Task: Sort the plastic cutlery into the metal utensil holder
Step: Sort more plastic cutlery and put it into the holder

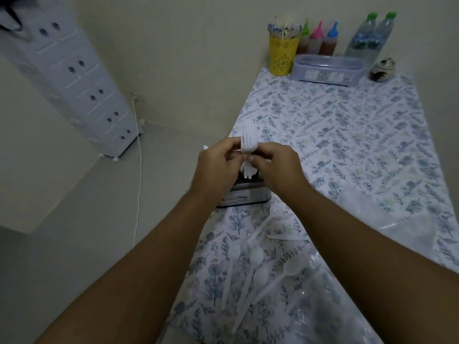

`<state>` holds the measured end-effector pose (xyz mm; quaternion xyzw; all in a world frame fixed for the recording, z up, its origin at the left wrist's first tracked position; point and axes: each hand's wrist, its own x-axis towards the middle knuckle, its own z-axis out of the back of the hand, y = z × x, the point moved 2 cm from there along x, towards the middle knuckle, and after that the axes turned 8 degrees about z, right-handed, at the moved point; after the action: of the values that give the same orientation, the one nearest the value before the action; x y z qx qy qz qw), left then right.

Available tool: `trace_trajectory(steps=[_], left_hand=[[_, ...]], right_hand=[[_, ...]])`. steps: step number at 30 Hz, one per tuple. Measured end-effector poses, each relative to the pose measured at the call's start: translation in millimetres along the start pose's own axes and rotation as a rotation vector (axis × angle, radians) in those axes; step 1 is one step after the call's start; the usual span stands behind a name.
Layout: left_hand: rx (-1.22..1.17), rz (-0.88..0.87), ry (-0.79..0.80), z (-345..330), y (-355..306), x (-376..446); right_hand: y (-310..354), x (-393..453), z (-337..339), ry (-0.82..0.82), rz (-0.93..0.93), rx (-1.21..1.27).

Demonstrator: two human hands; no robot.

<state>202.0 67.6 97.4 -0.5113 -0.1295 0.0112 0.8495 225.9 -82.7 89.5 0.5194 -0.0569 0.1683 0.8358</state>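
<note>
A bundle of white plastic forks (248,142) stands upright, tines up, its handles reaching down into the metal utensil holder (244,194) at the table's left edge. My left hand (218,167) and my right hand (278,167) both pinch the bundle from either side, just above the holder. Several white plastic spoons (258,269) lie loose on the floral tablecloth (347,145) nearer to me, between my forearms. More white cutlery pieces (270,219) lie just in front of the holder. My hands hide most of the holder's top.
At the table's far end stand a yellow cup of sticks (282,55), three sauce bottles (318,40), a clear lidded box (326,69), two water bottles (370,38) and a small ceramic pot (382,68). A white drawer tower (72,78) and a cable (139,184) are on the floor, left.
</note>
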Motion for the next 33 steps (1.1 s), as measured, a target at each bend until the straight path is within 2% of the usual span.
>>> trace_trajectory(steps=[4, 11, 14, 19, 21, 22, 24, 25, 27, 29, 33], left_hand=[[0.082, 0.038, 0.003, -6, 16, 0], [0.444, 0.105, 0.112, -11, 31, 6], [0.555, 0.099, 0.100, -10, 30, 8], [0.433, -0.040, -0.064, 1, 0, -25], [0.355, -0.047, -0.081, 1, -4, -56], [0.326, 0.013, -0.054, -1, 3, -74], [0.321, 0.284, 0.077, -12, 36, -115], [0.356, 0.426, 0.165, -19, 59, -137], [0.463, 0.589, 0.298, -30, 99, -177], [0.512, 0.639, 0.331, -38, 122, -201], [0.632, 0.525, 0.307, -45, 127, -209]], right_hand=[[-12, 1, -11, 0.040, -0.053, -0.046], [-20, 0, -17, 0.155, -0.040, -0.448], [-13, -5, -9, 0.130, -0.055, -0.454], [-6, -34, 6, 0.049, -0.098, -0.343], [-12, -54, 10, 0.056, -0.157, -0.300], [-17, -66, 10, 0.069, -0.193, -0.281], [-31, -94, 9, 0.101, -0.275, -0.240], [-39, -109, 8, 0.118, -0.316, -0.222], [-54, -138, 5, 0.160, -0.396, -0.191], [-63, -163, 2, 0.205, -0.471, -0.154], [-73, -197, -5, 0.241, -0.617, -0.045]])
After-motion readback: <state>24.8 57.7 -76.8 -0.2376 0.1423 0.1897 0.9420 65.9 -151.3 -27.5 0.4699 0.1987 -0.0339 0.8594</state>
